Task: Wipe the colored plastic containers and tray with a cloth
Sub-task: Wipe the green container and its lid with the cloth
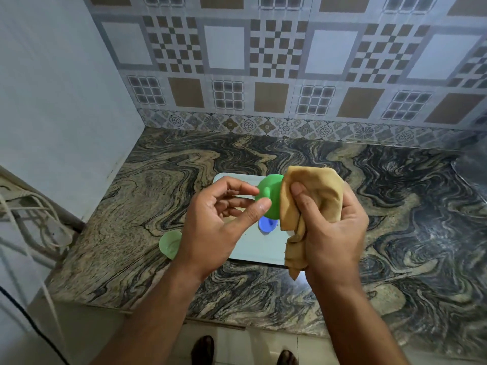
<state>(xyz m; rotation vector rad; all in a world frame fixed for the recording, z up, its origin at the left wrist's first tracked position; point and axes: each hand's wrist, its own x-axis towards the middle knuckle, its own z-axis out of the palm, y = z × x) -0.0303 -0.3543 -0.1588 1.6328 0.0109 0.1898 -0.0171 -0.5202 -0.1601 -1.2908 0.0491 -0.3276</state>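
My left hand (224, 219) pinches a bright green plastic container (268, 193) between thumb and fingertips, held in the air above the tray. My right hand (332, 222) grips a tan cloth (311, 196) bunched against the container's right side. Below them a pale rectangular tray (253, 248) lies on the marble counter, mostly hidden by my hands. A blue container (266, 224) stands on the tray under the green one. A light green container (171, 243) sits on the counter just left of the tray, partly behind my left wrist.
The swirled marble counter (395, 233) runs to a tiled back wall and a plain left wall. Cables (31, 206) hang off the ledge at the left. The counter's front edge is near my forearms, with the floor and my feet below.
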